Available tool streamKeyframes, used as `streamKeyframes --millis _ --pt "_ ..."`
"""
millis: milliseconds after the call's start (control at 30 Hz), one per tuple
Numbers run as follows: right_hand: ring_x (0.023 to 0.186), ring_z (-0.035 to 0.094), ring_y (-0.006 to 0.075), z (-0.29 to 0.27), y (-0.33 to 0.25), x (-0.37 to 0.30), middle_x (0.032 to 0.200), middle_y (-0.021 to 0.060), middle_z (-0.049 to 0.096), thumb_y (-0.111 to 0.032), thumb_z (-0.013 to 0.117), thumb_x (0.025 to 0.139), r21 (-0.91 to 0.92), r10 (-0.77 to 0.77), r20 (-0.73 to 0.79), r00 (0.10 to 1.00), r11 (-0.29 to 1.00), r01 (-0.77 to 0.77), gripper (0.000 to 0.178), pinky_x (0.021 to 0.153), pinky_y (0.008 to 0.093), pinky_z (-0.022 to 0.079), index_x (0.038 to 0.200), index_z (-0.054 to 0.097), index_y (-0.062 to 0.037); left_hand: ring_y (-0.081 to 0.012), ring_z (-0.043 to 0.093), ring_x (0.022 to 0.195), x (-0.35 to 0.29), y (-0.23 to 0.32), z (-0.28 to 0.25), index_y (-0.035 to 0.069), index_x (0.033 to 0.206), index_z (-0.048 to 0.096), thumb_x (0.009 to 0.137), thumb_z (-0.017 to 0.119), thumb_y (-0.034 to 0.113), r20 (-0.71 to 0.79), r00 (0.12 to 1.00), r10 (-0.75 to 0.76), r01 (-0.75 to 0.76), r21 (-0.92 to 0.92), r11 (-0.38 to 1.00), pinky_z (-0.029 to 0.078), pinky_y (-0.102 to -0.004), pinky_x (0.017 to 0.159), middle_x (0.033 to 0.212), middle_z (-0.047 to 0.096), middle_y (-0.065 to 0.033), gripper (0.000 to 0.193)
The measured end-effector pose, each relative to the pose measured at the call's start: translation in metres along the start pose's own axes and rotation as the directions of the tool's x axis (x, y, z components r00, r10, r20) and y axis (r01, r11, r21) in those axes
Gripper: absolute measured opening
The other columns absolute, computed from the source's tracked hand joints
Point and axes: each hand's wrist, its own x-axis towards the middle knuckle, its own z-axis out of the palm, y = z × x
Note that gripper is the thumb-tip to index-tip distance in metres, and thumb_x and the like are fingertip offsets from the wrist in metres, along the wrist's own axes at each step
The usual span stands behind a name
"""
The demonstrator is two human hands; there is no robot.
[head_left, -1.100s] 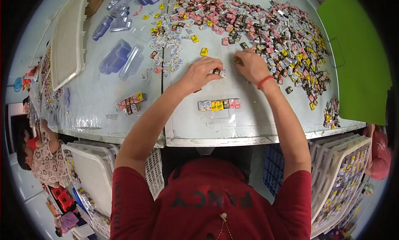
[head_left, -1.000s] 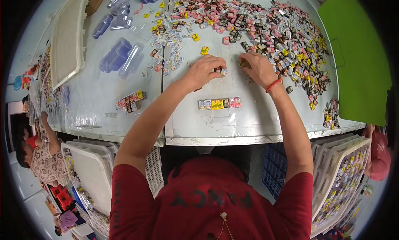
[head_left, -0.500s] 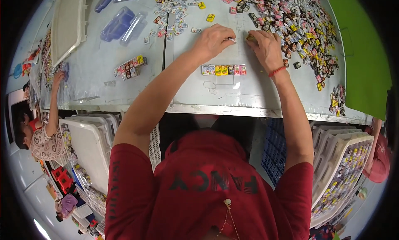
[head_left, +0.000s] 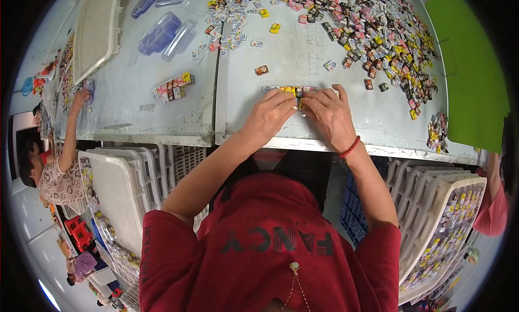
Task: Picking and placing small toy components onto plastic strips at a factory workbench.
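Note:
A row of small, colourful carton-shaped pieces (head_left: 286, 89) lies on the table in front of me, mostly hidden by my fingers. My left hand (head_left: 272, 115) bends over the row's near side, its fingertips pinched together against the pieces. Opposite it, my right hand (head_left: 327, 115), with a red bracelet at the wrist, pinches at a small yellow piece (head_left: 302, 103) between the two hands. The undersides of the fingers are hidden. Just beyond the hands lie a loose dark piece (head_left: 261, 70) and a loose white-and-blue piece (head_left: 330, 65).
A large heap of mixed pieces (head_left: 373, 34) spreads at the far right. Clear bluish plastic trays (head_left: 159, 34) and a stacked group of pieces (head_left: 174, 87) sit left of the table seam. Crates (head_left: 440, 225) stand below the edge. A co-worker's arm (head_left: 70, 128) reaches in at left.
Both hands have come nearer to me, from the far middle down to the row of pieces. A dark piece and a white-and-blue piece now lie near where the hands were.

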Motion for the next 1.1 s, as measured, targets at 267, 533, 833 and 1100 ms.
streamKeyframes --millis 267,533,833,1100 --pt "0.093 0.062 0.0183 0.016 -0.007 -0.010 0.103 -0.0003 0.069 -0.013 0.074 0.073 0.041 0.058 -0.146 0.988 0.998 -0.052 0.019 0.098 0.0432 0.035 0.092 0.070 -0.0115 -0.0266 0.061 0.095 -0.011 -0.007 0.009 -0.002 0.092 0.068 0.071 0.074 0.002 -0.139 0.990 0.014 -0.010 0.032 0.999 0.052 -0.0340 0.079 0.097 0.067 -0.0095 0.022" --pt "0.104 0.057 0.0214 0.018 -0.024 -0.020 0.112 0.0012 0.066 -0.011 0.068 0.078 -0.106 0.047 -0.078 0.996 0.993 -0.055 0.025 0.102 0.0477 0.032 0.102 0.069 -0.0091 -0.0345 0.056 0.109 -0.021 -0.007 0.010 -0.005 0.094 0.066 0.069 0.073 0.000 -0.090 0.992 0.083 -0.072 0.119 0.990 0.049 -0.0373 0.091 0.107 0.064 -0.0129 0.026" --pt "0.120 0.047 0.0271 0.022 -0.033 -0.029 0.124 0.0094 0.056 -0.016 0.069 0.078 -0.059 0.132 -0.078 0.988 0.989 -0.137 0.038 0.104 0.0512 0.029 0.114 0.062 -0.0056 -0.0337 0.038 0.130 -0.028 -0.001 -0.001 -0.004 0.118 0.056 0.075 0.071 0.008 0.099 0.995 0.026 -0.036 0.102 0.994 0.038 -0.0408 0.106 0.134 0.047 -0.0142 0.047" --pt "0.119 0.048 0.0305 0.017 -0.023 -0.033 0.125 0.0096 0.055 -0.016 0.069 0.080 0.063 0.112 -0.074 0.991 0.992 -0.108 0.040 0.104 0.0502 0.030 0.117 0.060 -0.0035 -0.0377 0.029 0.135 -0.030 0.003 -0.017 -0.001 0.129 0.049 0.079 0.070 0.030 0.274 0.960 0.057 -0.122 0.225 0.967 0.027 -0.0491 0.109 0.141 0.040 -0.0161 0.063"
